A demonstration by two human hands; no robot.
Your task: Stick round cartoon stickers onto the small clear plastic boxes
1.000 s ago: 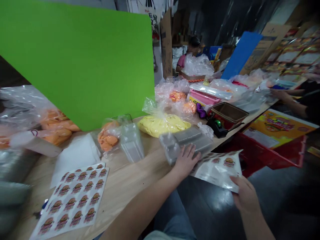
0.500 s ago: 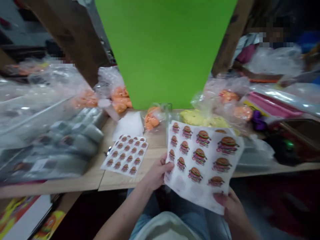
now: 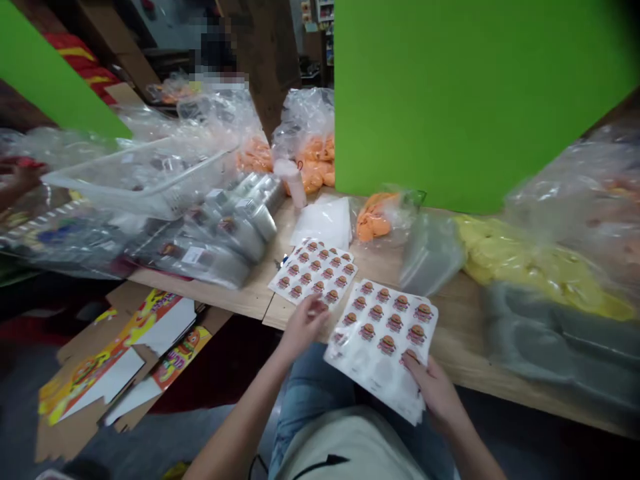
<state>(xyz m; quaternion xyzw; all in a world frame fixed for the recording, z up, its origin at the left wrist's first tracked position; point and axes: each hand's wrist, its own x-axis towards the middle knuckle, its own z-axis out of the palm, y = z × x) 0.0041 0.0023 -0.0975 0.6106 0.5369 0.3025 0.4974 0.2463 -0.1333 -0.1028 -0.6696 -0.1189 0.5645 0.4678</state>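
Observation:
My right hand [image 3: 435,383] grips the lower right edge of a stack of white sticker sheets [image 3: 379,353], thumb on top. Rows of burger stickers cover these sheets; pale gaps show along the bottom of the top one. The stack is tilted over my lap at the table's front edge. My left hand [image 3: 306,323] is off the stack, its fingers loosely bent with nothing seen in them. It is beside the front corner of a second pile of burger sticker sheets [image 3: 323,272] lying on the table; whether it touches that pile I cannot tell.
Clear plastic packs [image 3: 240,230] and a white basket [image 3: 170,190] stand at left. White sheets [image 3: 325,223], an orange bag [image 3: 377,217] and a yellow bag [image 3: 530,263] lie behind. Grey plastic trays [image 3: 550,333] sit at right. A green panel [image 3: 465,100] rises behind; printed cardboard [image 3: 110,353] is below left.
The view has turned left. My left hand has let go of the held sticker sheets and moved left toward the table pile. The held stack now tilts lower.

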